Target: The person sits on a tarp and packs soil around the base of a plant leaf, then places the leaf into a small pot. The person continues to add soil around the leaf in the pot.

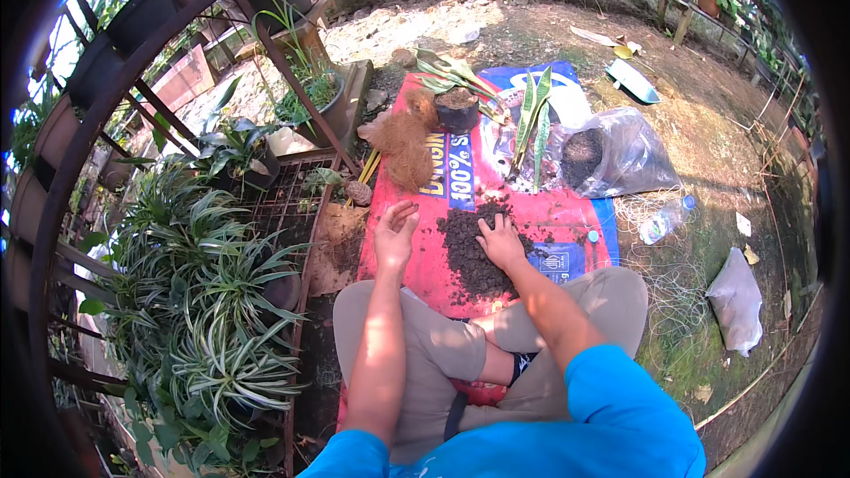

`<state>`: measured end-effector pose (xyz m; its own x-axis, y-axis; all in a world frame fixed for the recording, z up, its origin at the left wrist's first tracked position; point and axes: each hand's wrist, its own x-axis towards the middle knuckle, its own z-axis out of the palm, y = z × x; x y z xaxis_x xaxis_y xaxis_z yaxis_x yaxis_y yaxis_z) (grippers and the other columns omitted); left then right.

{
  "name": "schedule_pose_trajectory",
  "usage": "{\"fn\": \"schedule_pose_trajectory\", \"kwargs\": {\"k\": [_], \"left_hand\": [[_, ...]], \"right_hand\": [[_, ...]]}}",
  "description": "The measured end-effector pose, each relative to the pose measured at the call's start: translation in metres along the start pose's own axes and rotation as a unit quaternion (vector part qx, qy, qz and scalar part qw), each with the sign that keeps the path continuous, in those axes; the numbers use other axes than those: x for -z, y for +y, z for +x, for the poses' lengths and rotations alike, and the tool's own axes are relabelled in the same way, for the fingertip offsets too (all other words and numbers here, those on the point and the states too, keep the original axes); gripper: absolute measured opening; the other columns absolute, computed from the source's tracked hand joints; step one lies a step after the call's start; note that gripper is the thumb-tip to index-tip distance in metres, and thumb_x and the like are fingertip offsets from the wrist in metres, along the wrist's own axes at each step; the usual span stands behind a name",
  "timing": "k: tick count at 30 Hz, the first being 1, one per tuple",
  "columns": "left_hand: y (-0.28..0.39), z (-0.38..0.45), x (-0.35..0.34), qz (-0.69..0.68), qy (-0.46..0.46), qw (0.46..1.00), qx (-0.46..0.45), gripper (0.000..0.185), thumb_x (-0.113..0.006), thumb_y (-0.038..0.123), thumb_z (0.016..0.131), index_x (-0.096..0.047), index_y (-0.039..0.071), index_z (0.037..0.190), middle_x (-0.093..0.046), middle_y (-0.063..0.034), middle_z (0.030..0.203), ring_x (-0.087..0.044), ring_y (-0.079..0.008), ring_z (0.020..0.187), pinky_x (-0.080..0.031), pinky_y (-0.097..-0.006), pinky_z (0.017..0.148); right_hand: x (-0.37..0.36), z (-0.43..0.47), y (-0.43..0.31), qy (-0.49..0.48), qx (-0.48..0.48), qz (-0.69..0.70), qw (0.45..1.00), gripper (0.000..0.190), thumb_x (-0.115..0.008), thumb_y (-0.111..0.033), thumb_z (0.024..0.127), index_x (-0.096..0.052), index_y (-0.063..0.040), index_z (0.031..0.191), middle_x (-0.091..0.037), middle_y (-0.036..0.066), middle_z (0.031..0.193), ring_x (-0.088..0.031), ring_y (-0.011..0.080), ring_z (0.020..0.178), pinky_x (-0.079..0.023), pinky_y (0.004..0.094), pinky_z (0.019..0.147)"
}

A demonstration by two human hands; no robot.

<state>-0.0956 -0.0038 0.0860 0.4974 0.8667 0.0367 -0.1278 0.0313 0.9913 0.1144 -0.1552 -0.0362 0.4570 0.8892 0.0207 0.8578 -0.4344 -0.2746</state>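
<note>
Dark, crumbly soil lies heaped on a red and blue plastic sheet in front of my crossed legs. My right hand rests on the heap's right side, fingers spread and touching the soil. To the left of the heap, my left hand is raised with its fingers curled and nothing visible in it. Beyond it sits a clump of brown coconut fibre. A black pot stands behind that, and cut snake plant leaves lie to its right.
A clear plastic bag holding dark material lies at the right, near a plastic bottle and tangled string. Farther right is a filled pale bag. Spider plants and a rusty metal frame stand at the left.
</note>
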Motion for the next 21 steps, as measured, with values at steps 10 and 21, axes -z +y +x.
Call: {"fn": "schedule_pose_trajectory", "kwargs": {"k": [10,21], "left_hand": [[-0.013,-0.010,-0.022,0.196,-0.135,0.964,-0.118,0.039,-0.078,-0.005,0.090,-0.070,0.002,0.128,-0.070,-0.0120,0.130,-0.071,-0.0204,0.116,-0.060,-0.0328,0.095],[-0.029,-0.016,-0.050,0.307,-0.230,0.905,-0.183,0.023,-0.077,0.014,0.096,-0.073,0.001,0.114,-0.072,-0.0155,0.114,-0.073,-0.0304,0.103,-0.062,-0.0392,0.086]], "right_hand": [[0.059,0.017,0.001,0.019,-0.108,0.069,0.992,0.042,-0.068,-0.048,0.099,-0.071,-0.014,0.122,-0.076,0.017,0.096,-0.075,0.0387,0.093,-0.059,0.0523,0.083],[0.144,0.031,-0.009,0.136,-0.194,0.178,0.955,0.051,-0.058,-0.060,0.101,-0.082,-0.016,0.110,-0.076,0.024,0.091,-0.074,0.0438,0.093,-0.057,0.0558,0.081]]}}
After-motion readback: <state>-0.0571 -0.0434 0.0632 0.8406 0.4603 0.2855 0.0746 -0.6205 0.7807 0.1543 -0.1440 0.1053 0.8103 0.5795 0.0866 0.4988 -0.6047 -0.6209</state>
